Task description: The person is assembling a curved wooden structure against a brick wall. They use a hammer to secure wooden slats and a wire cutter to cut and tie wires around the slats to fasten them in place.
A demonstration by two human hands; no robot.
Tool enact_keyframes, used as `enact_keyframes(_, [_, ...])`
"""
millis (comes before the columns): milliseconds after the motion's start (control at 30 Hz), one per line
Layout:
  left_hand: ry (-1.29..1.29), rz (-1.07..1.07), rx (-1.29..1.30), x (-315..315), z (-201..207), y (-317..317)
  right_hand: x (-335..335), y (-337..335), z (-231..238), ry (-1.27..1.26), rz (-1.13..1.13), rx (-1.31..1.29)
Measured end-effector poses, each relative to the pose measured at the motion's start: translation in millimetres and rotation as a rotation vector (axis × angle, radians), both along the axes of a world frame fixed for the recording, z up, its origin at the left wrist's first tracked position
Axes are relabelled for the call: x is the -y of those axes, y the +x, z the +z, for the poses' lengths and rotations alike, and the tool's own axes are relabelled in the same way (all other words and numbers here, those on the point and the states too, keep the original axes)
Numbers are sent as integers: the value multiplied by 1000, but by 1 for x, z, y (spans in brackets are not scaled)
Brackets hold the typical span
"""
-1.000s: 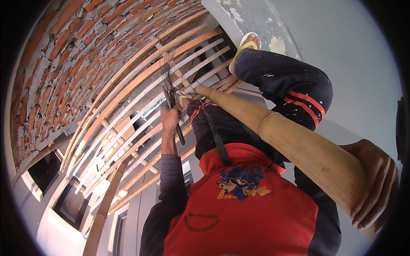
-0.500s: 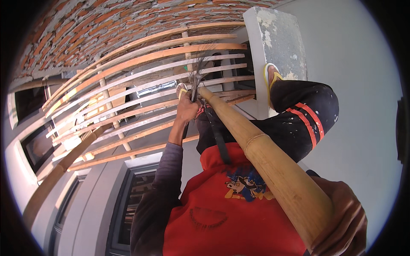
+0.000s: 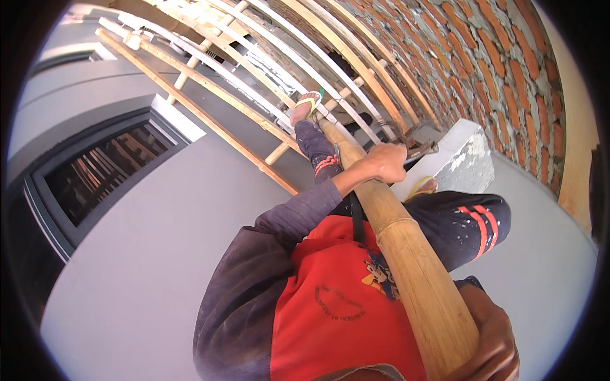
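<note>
- Slanting across the person's red shirt (image 3: 324,279), a thick bamboo pole (image 3: 406,244) runs up between the legs toward the wooden slats (image 3: 210,122); I judge the body helps steady its length.
- The right hand (image 3: 492,343) is curled around the pole's near end, low and to the right, probably to bear its weight.
- The left hand (image 3: 386,162) is a tight fist above the pole's far part, closed on a dark tool (image 3: 422,150) that juts out to the right. It may be a hammer; the fist hides too much for me to be sure.
- The left foot (image 3: 304,109) is among the slats, the right foot (image 3: 427,185) by a pale ledge (image 3: 473,162), knee bent outward. I read this wide stance as being for balance.
- A brick wall (image 3: 489,76) rises upper right; a dark-framed window (image 3: 108,168) is at left.
</note>
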State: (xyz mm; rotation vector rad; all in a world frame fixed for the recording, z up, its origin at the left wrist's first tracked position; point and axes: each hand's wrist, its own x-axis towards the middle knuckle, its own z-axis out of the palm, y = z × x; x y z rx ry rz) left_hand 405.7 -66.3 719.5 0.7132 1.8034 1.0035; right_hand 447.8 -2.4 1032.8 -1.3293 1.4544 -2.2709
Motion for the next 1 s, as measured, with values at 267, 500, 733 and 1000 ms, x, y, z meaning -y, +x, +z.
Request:
enact_keyframes(267, [32, 329, -74, 11, 0, 29, 6, 14, -9, -97, 125, -26])
enact_keyframes(500, [78, 561, -143, 18, 6, 42, -17, 13, 8, 65, 349, 118])
enact_keyframes(733, [43, 519, -261, 18, -2, 48, -50, -33, 26, 461, 881, 128])
enact_keyframes(1000, [1, 577, -224, 18, -8, 50, -36, 20, -7, 71, 265, -39])
